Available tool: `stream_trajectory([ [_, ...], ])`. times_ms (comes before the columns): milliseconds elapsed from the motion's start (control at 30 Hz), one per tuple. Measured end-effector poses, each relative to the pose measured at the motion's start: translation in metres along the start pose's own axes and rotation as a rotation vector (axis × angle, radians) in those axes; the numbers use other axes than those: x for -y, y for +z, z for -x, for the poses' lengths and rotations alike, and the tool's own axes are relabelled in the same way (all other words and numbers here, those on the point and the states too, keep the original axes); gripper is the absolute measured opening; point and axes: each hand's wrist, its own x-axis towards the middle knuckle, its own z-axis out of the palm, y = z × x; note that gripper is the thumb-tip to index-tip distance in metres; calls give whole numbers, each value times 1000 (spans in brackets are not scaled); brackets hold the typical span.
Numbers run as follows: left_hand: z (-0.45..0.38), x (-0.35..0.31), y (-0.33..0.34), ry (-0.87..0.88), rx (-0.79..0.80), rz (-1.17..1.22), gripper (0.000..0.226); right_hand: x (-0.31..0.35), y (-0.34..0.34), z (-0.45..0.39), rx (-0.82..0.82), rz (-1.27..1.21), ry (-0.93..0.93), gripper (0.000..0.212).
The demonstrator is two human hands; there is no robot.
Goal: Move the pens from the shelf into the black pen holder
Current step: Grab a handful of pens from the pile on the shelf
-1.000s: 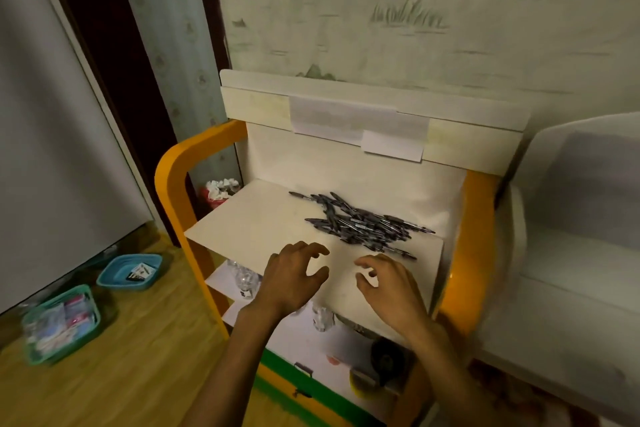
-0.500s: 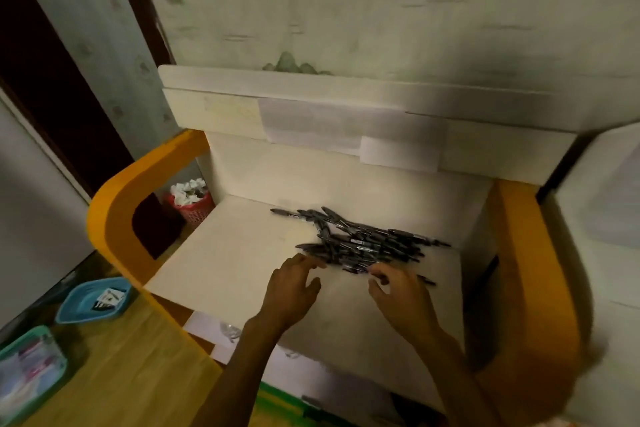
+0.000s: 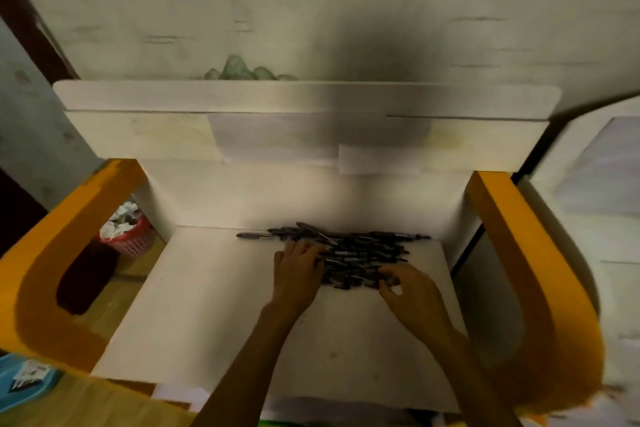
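A heap of dark pens [image 3: 360, 253] lies at the back right of the pale shelf board [image 3: 214, 315]. One pen [image 3: 252, 236] sticks out to the left of the heap. My left hand [image 3: 298, 270] lies on the heap's left edge, its fingers spread over the pens. My right hand [image 3: 412, 295] is at the heap's near right corner, with thumb and fingers curled on a few pens there. The black pen holder is not in view.
Orange side frames [image 3: 45, 281] [image 3: 540, 274] flank the shelf, and a white back panel [image 3: 304, 135] rises behind it. A red basket of crumpled paper [image 3: 128, 236] stands on the floor at the left. A blue tray [image 3: 24, 374] lies at the lower left.
The view has closed in on the shelf. Both hands have moved forward from the bare front of the board to the pen heap, left onto its left edge, right to its near corner.
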Motion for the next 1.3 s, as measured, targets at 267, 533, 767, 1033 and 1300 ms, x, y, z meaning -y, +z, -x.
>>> stream_trajectory([
  [267, -26, 9, 11, 136, 263, -166, 37, -2, 1, 1, -48, 21, 20, 25],
  [533, -29, 14, 13, 284, 286, -160, 36, 1, 6, -3, -56, 42, -3, 21],
  [767, -6, 21, 1, -40, 156, 142, 41, -3, 3, -11, -55, 64, -25, 18],
  [1033, -25, 20, 3, -548, 204, 325, 57, -2, 9, -27, -25, 58, -40, 23],
  [1300, -39, 13, 0, -677, 231, 322, 33, -7, 7, -25, -35, 56, -60, 18],
])
